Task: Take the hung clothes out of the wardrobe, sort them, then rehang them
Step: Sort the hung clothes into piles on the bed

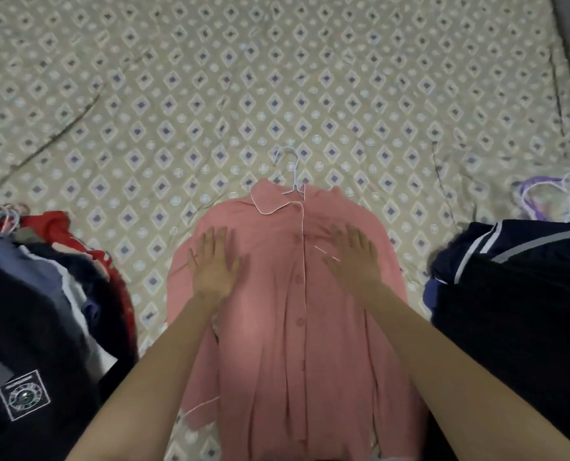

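Pink shirt (297, 327) is lying face up on the bedspread (277, 78), buttoned, with its wire hanger (294, 179) inside the collar and the hook pointing away from the person. Left hand (215, 264) and right hand (351, 257) are both pressing flat on the chest panels, one on each side of the placket. Fingers are straight and lightly fanned, thumbs out, gripping nothing. Reads as smoothing before rehang. Risks I'm seeing: palms pushing outward are likely bunching the sleeves tucked under the sides, so the creases end up moving rather than going. Downward pressure near the shoulders could be shifting the hanger off-centre (can't tell how its arms are sitting, fabric is hiding them), and then the shirt slides off one side on lift. Dark pile on the left (37, 294) and dark striped pile on the right (516, 294) are both sitting just beside the shirt's edges. A careless lift could snag a sleeve on either one and mix the sorted groups. Loose hangers (543, 194) at the far right are lying near the right pile's top edge and could hook on anything dragged past. Lighting is dim and the hem is running out of frame, so whatever is happening at the bottom edge is unverified.
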Tool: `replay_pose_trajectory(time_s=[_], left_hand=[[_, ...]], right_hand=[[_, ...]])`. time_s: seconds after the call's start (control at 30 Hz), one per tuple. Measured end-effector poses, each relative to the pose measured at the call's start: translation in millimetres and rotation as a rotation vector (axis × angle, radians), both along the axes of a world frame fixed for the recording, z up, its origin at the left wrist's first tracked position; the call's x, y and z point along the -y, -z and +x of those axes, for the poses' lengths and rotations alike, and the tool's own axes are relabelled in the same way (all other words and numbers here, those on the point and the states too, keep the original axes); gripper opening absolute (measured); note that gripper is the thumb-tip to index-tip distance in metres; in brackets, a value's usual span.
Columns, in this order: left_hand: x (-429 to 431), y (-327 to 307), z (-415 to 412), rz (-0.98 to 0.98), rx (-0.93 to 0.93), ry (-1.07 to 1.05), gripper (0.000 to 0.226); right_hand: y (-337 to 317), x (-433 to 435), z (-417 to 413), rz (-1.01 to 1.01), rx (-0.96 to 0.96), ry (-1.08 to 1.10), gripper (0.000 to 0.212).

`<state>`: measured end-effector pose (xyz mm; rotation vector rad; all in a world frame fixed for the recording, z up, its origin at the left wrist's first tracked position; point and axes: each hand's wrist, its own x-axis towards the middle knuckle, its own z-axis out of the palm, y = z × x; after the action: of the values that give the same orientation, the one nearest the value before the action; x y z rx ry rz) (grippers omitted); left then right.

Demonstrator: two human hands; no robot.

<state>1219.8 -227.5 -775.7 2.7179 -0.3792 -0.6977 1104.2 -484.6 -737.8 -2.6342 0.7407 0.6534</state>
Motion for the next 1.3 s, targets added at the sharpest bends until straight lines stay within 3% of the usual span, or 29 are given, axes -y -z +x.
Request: replay_pose_trajectory(time_s=[0.1, 0.2, 0.47, 0.57, 0.67, 0.9, 1.03, 1.2, 1.3], left_hand=[[10, 35, 11, -0.034, 0.059, 0.013, 0.088], [17, 70, 26, -0.02, 0.142, 0.08, 0.077], [39, 107, 75, -0.042, 0.297, 0.057, 0.05], [40, 103, 86, -0.006, 0.418, 0.068, 0.035], [37, 94, 84, -0.011, 0.321, 0.066, 0.032], [3, 16, 29, -0.21, 0.122, 0.114, 0.055], [-25, -42, -2, -0.27, 0.083, 0.144, 0.056], [-56, -111, -34, -0.246, 0.103, 0.144, 0.029], [-76, -144, -57, -0.238, 0.111, 0.128, 0.028]], right_hand=[[38, 19, 22, -0.038, 0.018, -0.071, 0.065], [73, 39, 42, -0.097, 0.075, -0.147, 0.071], [122, 66, 69, -0.123, 0.27, -0.045, 0.079], [124, 66, 69, -0.14, 0.335, 0.017, 0.071], [117, 60, 62, -0.085, 0.373, 0.054, 0.059], [56, 28, 6, 0.043, 0.353, 0.002, 0.033], [1, 5, -21, 0.15, 0.375, -0.012, 0.017], [-77, -22, -49, 0.165, 0.343, 0.043, 0.038], [-120, -38, -67, 0.163, 0.396, 0.06, 0.043]])
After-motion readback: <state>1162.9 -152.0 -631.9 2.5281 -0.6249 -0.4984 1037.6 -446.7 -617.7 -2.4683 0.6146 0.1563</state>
